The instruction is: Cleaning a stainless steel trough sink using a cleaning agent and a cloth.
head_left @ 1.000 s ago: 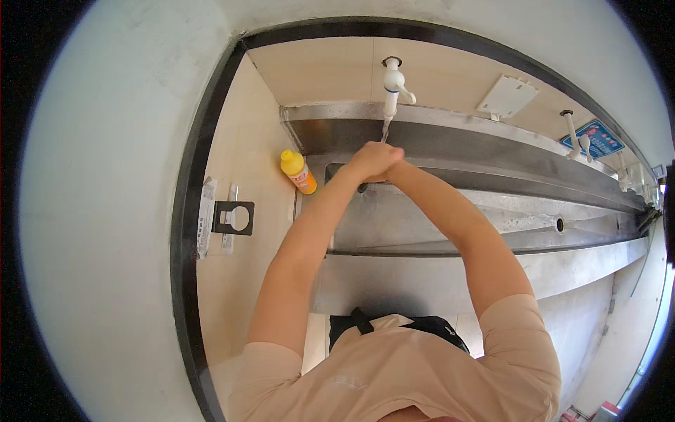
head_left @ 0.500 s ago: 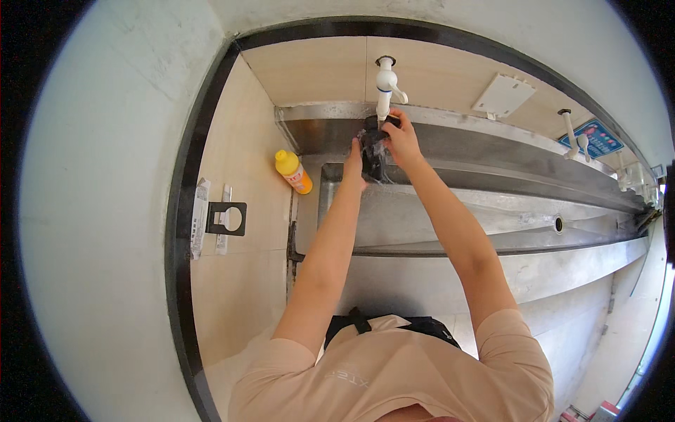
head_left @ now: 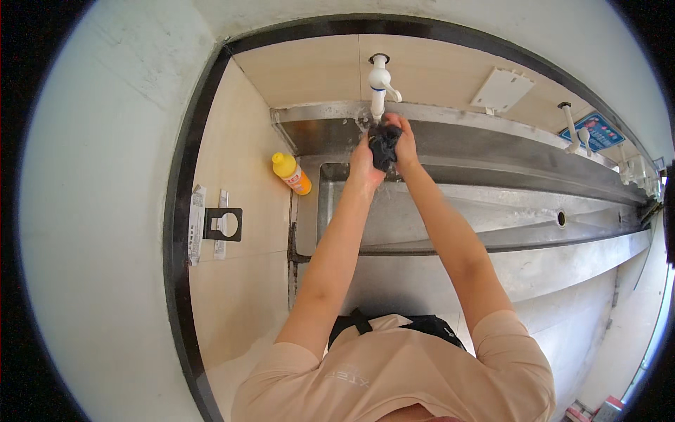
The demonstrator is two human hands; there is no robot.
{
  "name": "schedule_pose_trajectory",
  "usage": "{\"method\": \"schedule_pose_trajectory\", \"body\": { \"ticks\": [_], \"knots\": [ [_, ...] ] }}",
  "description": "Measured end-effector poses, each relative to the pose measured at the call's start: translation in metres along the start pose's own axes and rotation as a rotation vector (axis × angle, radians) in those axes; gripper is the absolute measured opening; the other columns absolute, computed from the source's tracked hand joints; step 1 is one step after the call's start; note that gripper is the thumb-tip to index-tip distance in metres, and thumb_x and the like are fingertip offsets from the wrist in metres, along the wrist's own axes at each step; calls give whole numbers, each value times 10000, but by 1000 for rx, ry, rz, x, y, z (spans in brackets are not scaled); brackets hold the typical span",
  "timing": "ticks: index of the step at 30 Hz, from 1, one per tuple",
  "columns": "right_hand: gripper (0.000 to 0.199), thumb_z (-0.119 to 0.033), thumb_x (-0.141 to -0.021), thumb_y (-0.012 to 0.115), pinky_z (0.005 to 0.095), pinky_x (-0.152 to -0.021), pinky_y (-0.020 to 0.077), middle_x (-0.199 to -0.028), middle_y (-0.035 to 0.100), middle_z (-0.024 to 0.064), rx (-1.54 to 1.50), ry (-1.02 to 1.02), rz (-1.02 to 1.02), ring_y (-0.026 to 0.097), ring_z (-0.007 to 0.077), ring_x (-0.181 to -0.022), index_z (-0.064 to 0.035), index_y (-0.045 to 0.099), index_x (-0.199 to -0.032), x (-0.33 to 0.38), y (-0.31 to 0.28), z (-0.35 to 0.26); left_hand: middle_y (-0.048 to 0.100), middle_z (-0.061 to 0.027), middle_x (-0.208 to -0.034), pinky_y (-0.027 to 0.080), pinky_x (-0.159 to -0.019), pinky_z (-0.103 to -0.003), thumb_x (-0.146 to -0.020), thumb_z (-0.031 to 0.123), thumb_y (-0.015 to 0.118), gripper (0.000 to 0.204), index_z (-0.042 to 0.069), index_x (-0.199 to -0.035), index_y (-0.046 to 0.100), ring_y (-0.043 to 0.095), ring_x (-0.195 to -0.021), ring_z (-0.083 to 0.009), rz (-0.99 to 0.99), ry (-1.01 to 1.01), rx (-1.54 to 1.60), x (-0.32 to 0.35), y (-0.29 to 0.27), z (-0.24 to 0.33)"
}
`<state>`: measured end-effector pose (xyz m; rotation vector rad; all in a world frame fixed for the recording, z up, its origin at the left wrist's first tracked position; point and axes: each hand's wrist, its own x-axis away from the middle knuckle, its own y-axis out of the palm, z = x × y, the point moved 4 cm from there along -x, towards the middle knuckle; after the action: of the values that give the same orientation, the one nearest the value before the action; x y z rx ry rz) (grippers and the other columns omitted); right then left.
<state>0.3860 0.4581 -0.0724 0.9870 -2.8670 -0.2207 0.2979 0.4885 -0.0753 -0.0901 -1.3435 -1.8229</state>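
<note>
A bunched black cloth [head_left: 384,146] is squeezed between my two hands, right under the white tap [head_left: 379,88]. Water runs and splashes around it. My left hand [head_left: 365,165] grips the cloth from the left and below, fingers partly hidden. On the other side my right hand [head_left: 406,144] is closed on it, with fingertips near the tap's mouth. What kind of cloth it is, I cannot make out. Below both forearms lies the long steel trough sink [head_left: 450,211].
A yellow bottle [head_left: 291,174] stands on the sink's left ledge by the tiled wall. A black bracket [head_left: 223,224] is fixed to that wall. Further right are a white wall plate [head_left: 503,90], a second tap [head_left: 571,129], a blue sign [head_left: 598,135] and a drain hole [head_left: 561,219].
The black cloth was hanging down in the stream and is now gathered into a compact bundle. My hands have come closer together around it, the left one now turned beneath it.
</note>
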Motion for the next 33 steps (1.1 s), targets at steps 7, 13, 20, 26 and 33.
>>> {"method": "schedule_pose_trajectory", "body": {
  "ticks": [7,13,20,26,33],
  "knots": [
    [295,-274,-883,465,253,-856,363,-1038,559,96,22,-122,-298,485,146,-984,-39,567,-1028,43,35,-40,561,-54,-920,466,-729,-369,-897,433,358,379,97,-974,516,560,-832,-200,-58,74,83,-18,-9,14],
    [160,-74,-844,471,275,-764,401,-910,582,112,308,-385,-177,525,166,-845,-35,560,-972,38,28,-54,549,-39,-885,456,-725,-311,-884,273,443,227,80,-968,530,553,-818,-175,-55,155,225,-25,3,-4],
    [159,-143,-829,464,305,-595,405,-708,565,115,154,-220,130,517,186,-624,-24,558,-874,17,21,-39,577,-42,-750,415,-580,-301,-887,281,454,289,21,-879,579,524,-641,-161,143,319,-268,-24,4,3],
    [206,-224,-759,530,350,-730,426,-804,590,143,566,-178,-33,567,286,-782,-51,576,-861,23,50,-47,611,-89,-811,422,-614,-315,-872,315,452,320,34,-974,566,557,-715,-196,127,580,-876,-67,-39,22],
    [256,-207,-809,457,497,-1006,162,-1176,490,107,787,-805,-450,327,312,-1205,-113,591,-1006,84,5,-50,520,-31,-731,405,-554,-293,-848,342,404,267,120,-838,550,500,-654,-163,28,-89,593,-95,-4,-59]
  ]
}}
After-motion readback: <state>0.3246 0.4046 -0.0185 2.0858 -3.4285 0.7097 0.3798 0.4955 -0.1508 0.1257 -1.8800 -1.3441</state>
